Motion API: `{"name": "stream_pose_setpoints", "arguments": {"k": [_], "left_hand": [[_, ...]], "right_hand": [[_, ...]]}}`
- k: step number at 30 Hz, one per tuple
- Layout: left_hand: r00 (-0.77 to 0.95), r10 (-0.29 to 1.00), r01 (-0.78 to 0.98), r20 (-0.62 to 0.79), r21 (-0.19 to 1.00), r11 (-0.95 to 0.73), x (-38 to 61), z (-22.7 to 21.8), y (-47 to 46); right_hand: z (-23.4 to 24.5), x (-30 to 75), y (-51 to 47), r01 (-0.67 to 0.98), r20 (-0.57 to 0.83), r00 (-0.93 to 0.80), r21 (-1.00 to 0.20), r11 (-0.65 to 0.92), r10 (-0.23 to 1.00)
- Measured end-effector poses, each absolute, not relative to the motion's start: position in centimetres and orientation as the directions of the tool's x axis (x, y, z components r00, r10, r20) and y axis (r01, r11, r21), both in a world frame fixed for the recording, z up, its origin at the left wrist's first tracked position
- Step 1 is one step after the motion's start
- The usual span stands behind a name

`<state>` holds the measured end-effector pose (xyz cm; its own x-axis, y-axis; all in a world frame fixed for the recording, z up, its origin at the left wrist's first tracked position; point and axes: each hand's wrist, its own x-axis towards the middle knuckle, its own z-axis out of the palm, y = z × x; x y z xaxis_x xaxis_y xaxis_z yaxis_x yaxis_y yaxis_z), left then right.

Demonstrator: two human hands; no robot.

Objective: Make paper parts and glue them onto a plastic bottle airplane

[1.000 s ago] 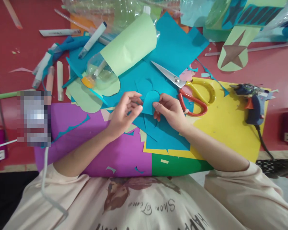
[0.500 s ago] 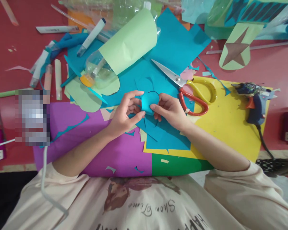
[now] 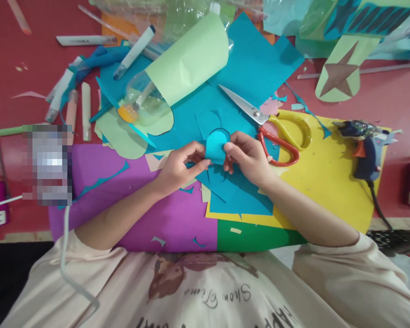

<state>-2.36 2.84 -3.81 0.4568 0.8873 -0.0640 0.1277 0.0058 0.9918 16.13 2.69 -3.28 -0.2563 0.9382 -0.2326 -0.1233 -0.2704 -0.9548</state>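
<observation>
Between my two hands is a small light-blue paper cutout (image 3: 215,146) with a rounded top. My left hand (image 3: 186,165) pinches its lower left edge between thumb and fingers. On its right edge, the thumb and fingers of my right hand (image 3: 245,157) are closed. Under it lies a darker blue sheet (image 3: 249,191) with curved cut or drawn lines. Scissors (image 3: 269,130) with one red and one yellow handle rest just beyond my right hand, blades pointing up and left.
A plastic bottle wrapped in pale green paper (image 3: 187,59) lies at the back. Several markers (image 3: 86,111) are scattered at the left. A glue gun (image 3: 367,155) lies on yellow card (image 3: 331,191) at the right. Purple card (image 3: 140,218) lies in front, near a blurred-out device (image 3: 51,164).
The blue cutout has turned a little more upright, with its rounded top facing up. My left fingers have closed in on its lower edge. The whole view has shifted slightly.
</observation>
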Motion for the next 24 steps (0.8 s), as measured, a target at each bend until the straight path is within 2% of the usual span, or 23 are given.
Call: {"name": "stream_pose_setpoints", "arguments": {"k": [4,9,16,24], "left_hand": [[0.397,0.915,0.099,-0.067,0.995,0.030,-2.31,-3.87,2.78],[0.371,0.927,0.131,-0.060,0.991,0.011,-2.37,-3.96,2.68],[0.514,0.856,0.206,-0.056,0.977,-0.061,-2.69,-4.10,2.66],[0.576,0.817,0.290,-0.014,0.939,-0.188,-3.18,-4.11,3.07]], "right_hand": [[-3.35,16.20,2.63,-0.191,-0.222,-0.249,-0.943,-0.273,0.943],[-3.19,16.26,2.69,-0.117,-0.229,-0.294,-0.955,-0.273,0.928],[-3.03,16.26,2.84,-0.093,-0.219,-0.327,-0.961,-0.262,0.919],[-2.83,16.25,2.74,-0.042,-0.233,-0.316,-0.965,-0.259,0.920]]}}
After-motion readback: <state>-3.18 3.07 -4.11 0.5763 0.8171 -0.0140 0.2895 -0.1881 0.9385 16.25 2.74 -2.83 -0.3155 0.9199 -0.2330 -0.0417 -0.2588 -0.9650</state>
